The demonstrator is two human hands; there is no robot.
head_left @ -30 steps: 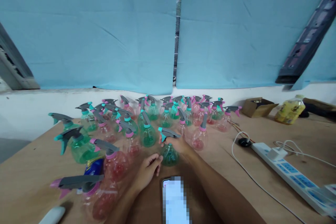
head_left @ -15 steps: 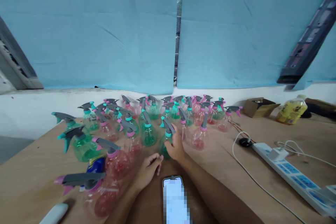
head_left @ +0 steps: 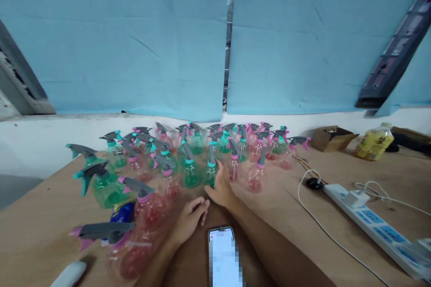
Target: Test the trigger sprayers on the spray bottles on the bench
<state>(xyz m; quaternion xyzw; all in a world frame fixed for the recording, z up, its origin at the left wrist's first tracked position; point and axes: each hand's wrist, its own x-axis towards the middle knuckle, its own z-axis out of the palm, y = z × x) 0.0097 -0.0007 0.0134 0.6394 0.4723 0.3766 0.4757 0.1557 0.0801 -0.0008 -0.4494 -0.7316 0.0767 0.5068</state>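
Observation:
A green spray bottle (head_left: 211, 168) with a grey trigger head and teal collar stands upright in the front of the group. My right hand (head_left: 222, 186) is beside it, fingers along its right side and thumb spread away near its base; the hand is open, touching or almost touching the bottle. Closer to me, my left hand (head_left: 191, 217) rests above the table with fingers loosely curled and nothing visible in them. Just left of the green bottle stands another green spray bottle (head_left: 191, 172), and to the right is a clear pink spray bottle (head_left: 235, 166).
Several more pink and green spray bottles crowd the wooden table, including a pink one (head_left: 129, 258) near my left forearm. A phone (head_left: 224, 255) lies before me. To the right are a power strip (head_left: 373, 226), a cardboard box (head_left: 333, 139) and a yellow drink bottle (head_left: 374, 141).
The green spray bottle has moved back and slightly left, into line with its neighbours. My right hand went with it, and its thumb has come off the bottle's body. My left hand is still.

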